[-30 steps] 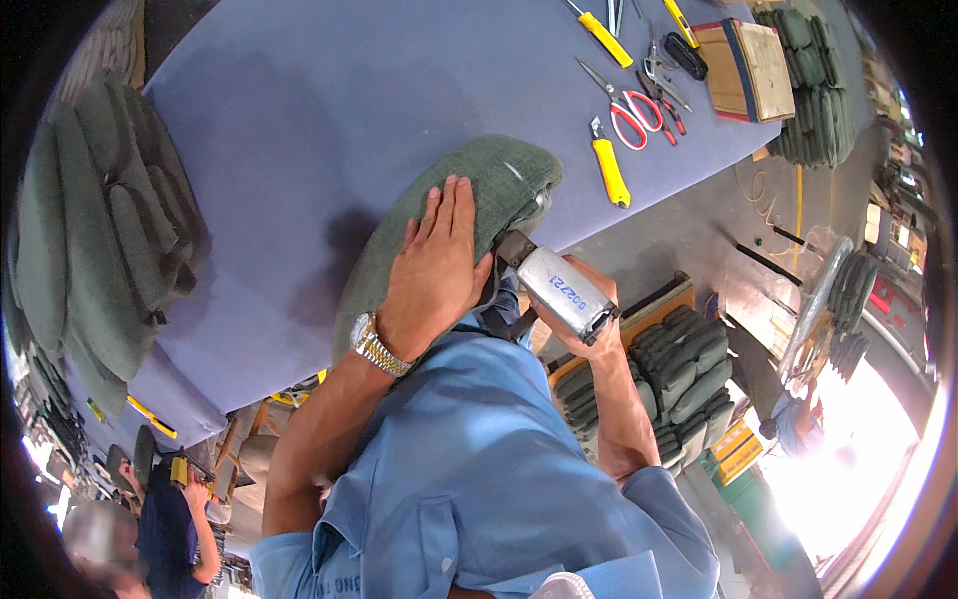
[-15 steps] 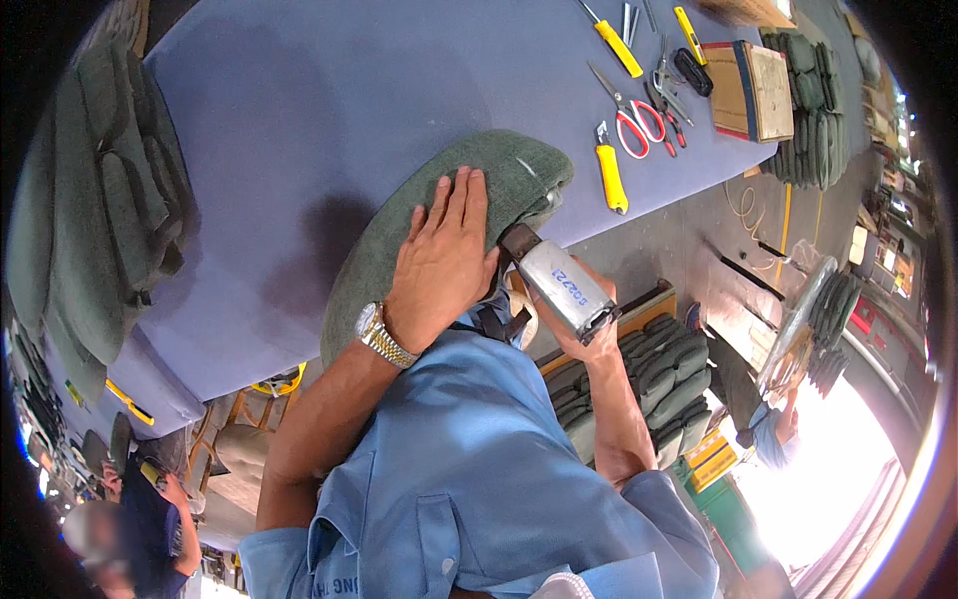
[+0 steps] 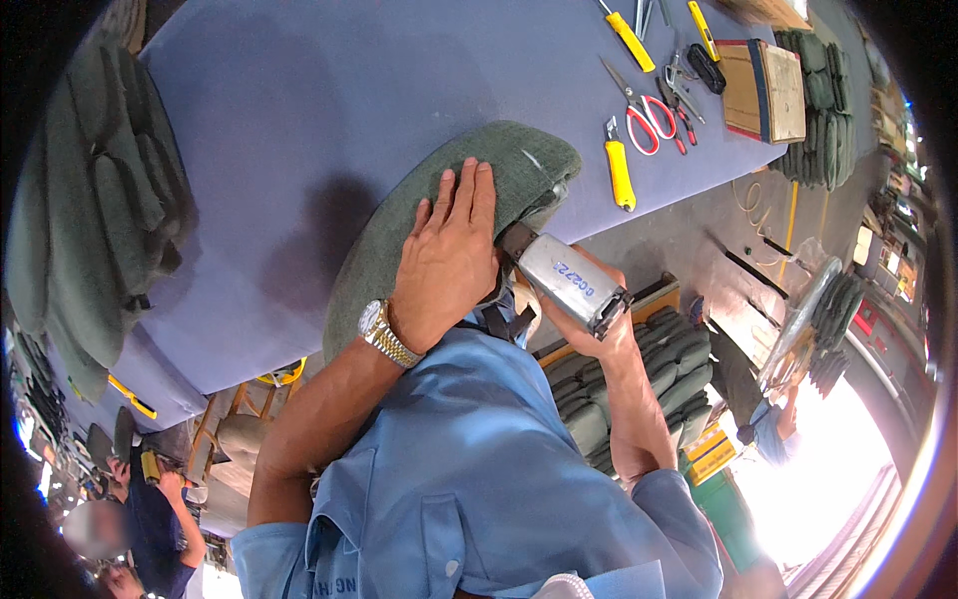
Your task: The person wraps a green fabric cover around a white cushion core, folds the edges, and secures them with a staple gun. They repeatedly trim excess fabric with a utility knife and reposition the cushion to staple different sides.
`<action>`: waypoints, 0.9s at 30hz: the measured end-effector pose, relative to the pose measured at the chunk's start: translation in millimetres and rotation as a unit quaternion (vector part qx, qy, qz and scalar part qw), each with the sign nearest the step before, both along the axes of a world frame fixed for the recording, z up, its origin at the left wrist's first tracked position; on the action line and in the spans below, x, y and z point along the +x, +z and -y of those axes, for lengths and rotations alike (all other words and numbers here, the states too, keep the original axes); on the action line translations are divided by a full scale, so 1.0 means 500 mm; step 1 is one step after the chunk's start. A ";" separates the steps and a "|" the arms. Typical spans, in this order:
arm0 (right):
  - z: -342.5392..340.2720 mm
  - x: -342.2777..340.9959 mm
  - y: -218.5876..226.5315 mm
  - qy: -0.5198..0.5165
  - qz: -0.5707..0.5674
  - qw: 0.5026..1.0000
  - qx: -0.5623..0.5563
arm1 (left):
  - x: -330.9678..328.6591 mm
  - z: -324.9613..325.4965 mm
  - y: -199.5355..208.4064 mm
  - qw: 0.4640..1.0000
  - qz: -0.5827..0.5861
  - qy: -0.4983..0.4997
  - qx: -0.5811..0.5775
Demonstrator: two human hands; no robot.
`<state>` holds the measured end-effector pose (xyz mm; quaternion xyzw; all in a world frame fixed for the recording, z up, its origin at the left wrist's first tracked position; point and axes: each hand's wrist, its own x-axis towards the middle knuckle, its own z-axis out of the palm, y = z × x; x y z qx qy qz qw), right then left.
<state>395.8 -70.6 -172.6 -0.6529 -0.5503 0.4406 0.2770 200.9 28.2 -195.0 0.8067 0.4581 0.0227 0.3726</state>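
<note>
A curved pad covered in dark green fabric (image 3: 374, 255) lies at the near edge of the blue-covered table, close against my body. My left hand (image 3: 449, 250) rests flat on top of it with the fingers stretched out; a metal watch circles that wrist. In my right hand (image 3: 589, 314) is a silver staple gun (image 3: 569, 278), its handle hidden in my grip. The black nose of the tool is at the pad's near edge, beside my left thumb. Whether it touches there, I cannot tell. A dark, shiny folded edge shows at the pad's right end.
On the blue table (image 3: 269, 90) lie red-handled scissors (image 3: 651, 125), a yellow utility knife (image 3: 618, 175), pliers (image 3: 679, 110) and a cardboard box (image 3: 758, 90). Green pads are piled left (image 3: 80, 200) and stacked below right (image 3: 664, 369). Another person (image 3: 150, 519) works at lower left.
The view has shifted slightly, so the table tools appear a little farther right. My hands, the pad and the staple gun keep nearly the same arrangement.
</note>
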 end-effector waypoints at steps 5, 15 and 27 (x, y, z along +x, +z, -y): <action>0.033 -0.023 -0.022 -0.077 -0.044 0.996 -0.011 | -0.003 0.000 -0.005 1.000 0.003 -0.013 0.010; 0.074 -0.031 -0.087 -0.093 0.035 0.992 0.075 | -0.093 -0.059 -0.106 0.946 0.187 0.007 -0.265; 0.113 -0.047 -0.131 -0.150 0.074 0.980 0.109 | -0.032 0.051 -0.001 0.999 -0.044 -0.009 -0.003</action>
